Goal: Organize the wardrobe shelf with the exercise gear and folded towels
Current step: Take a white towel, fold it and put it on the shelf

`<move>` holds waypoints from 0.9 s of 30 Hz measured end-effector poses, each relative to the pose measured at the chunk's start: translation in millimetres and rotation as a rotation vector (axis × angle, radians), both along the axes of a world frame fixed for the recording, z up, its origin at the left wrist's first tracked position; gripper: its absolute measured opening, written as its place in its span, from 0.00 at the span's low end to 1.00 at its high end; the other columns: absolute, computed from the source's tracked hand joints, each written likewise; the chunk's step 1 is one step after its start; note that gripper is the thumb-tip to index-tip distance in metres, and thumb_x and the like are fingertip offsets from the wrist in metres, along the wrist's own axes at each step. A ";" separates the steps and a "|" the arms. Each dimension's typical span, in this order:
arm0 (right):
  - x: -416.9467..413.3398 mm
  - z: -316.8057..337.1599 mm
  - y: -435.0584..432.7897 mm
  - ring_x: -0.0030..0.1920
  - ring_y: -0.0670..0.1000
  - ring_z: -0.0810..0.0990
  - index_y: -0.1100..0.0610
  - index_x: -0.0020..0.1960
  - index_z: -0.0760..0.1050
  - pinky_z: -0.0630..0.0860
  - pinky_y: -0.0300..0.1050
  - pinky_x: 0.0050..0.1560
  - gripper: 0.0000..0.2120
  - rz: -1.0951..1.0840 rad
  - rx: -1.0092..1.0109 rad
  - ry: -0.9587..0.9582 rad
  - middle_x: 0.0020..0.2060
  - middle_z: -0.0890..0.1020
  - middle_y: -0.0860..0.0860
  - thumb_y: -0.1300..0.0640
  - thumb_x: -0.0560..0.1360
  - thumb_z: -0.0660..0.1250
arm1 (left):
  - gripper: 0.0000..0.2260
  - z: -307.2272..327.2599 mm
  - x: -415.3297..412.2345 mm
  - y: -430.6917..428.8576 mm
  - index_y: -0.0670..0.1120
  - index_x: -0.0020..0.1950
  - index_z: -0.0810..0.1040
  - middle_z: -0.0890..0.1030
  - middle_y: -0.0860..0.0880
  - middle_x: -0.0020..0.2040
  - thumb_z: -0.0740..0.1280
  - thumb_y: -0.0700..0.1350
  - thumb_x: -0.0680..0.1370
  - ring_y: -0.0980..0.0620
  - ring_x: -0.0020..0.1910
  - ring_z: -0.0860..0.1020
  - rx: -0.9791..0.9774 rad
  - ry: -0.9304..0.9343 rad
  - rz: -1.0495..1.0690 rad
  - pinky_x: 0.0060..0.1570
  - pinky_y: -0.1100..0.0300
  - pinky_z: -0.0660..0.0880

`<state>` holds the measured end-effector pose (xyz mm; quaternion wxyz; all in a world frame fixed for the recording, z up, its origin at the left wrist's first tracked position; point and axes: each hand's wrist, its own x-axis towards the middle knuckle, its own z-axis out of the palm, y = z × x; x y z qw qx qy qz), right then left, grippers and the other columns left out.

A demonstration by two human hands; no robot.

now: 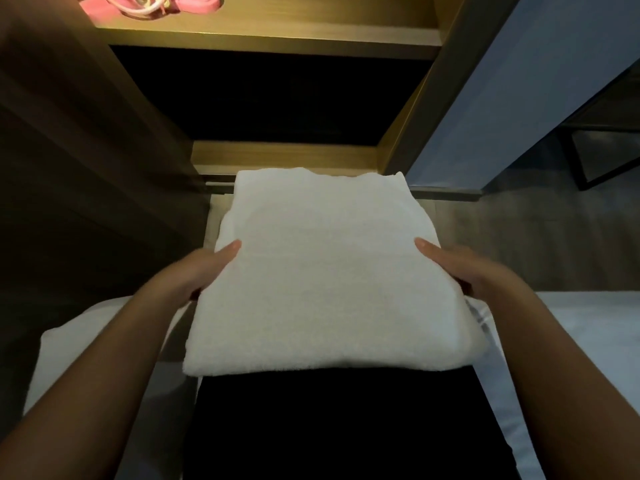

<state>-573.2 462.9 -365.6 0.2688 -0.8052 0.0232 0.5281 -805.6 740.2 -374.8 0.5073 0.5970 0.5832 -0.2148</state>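
One folded white towel (329,282) is gripped at its sides by left hand (199,271) and right hand (460,268).

A plain white folded towel (329,271), with no stripes or print. Above it, a wardrobe shelf (277,32) in warm light-brown wood, its lower compartment (270,95) black with shadow. On the shelf, bright pink exercise gear (194,1) with a cream cord (152,6). Dark brown wardrobe panel (69,133) at the left. Pale blue-grey wall (536,81) at the right. Grey-brown floor (519,237) with faint wood grain. White bedsheet (588,341). Black clothing (329,427) at the bottom.
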 end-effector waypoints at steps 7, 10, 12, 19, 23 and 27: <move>20.6 -17.3 50.8 0.52 0.58 0.78 0.56 0.63 0.73 0.73 0.55 0.58 0.32 -0.113 0.025 -0.232 0.60 0.79 0.56 0.31 0.74 0.60 | 0.29 2.4 48.7 3.1 0.44 0.69 0.69 0.77 0.45 0.55 0.57 0.65 0.79 0.47 0.46 0.74 0.124 -0.104 0.117 0.47 0.53 0.70; 11.8 -21.9 28.9 0.48 0.55 0.78 0.55 0.61 0.73 0.74 0.54 0.53 0.28 -0.057 0.007 -0.119 0.53 0.79 0.54 0.32 0.75 0.59 | 0.26 -8.3 27.4 2.5 0.46 0.63 0.72 0.77 0.42 0.61 0.59 0.65 0.78 0.47 0.45 0.75 0.146 -0.067 0.014 0.47 0.51 0.70; 7.6 -19.1 14.1 0.45 0.53 0.78 0.55 0.61 0.72 0.74 0.51 0.48 0.28 -0.033 0.020 -0.007 0.48 0.79 0.53 0.33 0.75 0.58 | 0.30 -8.7 18.2 1.8 0.45 0.66 0.71 0.76 0.42 0.63 0.58 0.67 0.76 0.43 0.52 0.76 0.085 -0.021 -0.018 0.53 0.48 0.72; 38.7 -22.5 39.0 0.50 0.57 0.83 0.54 0.56 0.78 0.76 0.56 0.58 0.29 -0.216 0.129 -0.003 0.52 0.84 0.55 0.31 0.69 0.68 | 0.36 -9.5 47.9 26.5 0.46 0.66 0.73 0.77 0.45 0.62 0.63 0.73 0.70 0.41 0.59 0.76 -0.045 -0.141 0.154 0.64 0.45 0.70; 35.3 -35.4 55.7 0.49 0.55 0.79 0.54 0.66 0.71 0.76 0.53 0.49 0.27 -0.296 0.128 -0.264 0.56 0.79 0.52 0.38 0.74 0.67 | 0.33 -28.1 59.1 29.2 0.43 0.69 0.71 0.77 0.44 0.62 0.67 0.65 0.73 0.41 0.57 0.78 0.229 -0.184 0.219 0.59 0.44 0.75; 28.0 -45.9 51.4 0.54 0.55 0.78 0.53 0.69 0.67 0.75 0.55 0.54 0.28 -0.292 0.107 -0.353 0.61 0.76 0.53 0.38 0.76 0.65 | 0.27 -40.1 58.2 27.3 0.42 0.66 0.72 0.77 0.43 0.61 0.63 0.61 0.78 0.44 0.55 0.77 0.296 -0.215 0.179 0.52 0.50 0.74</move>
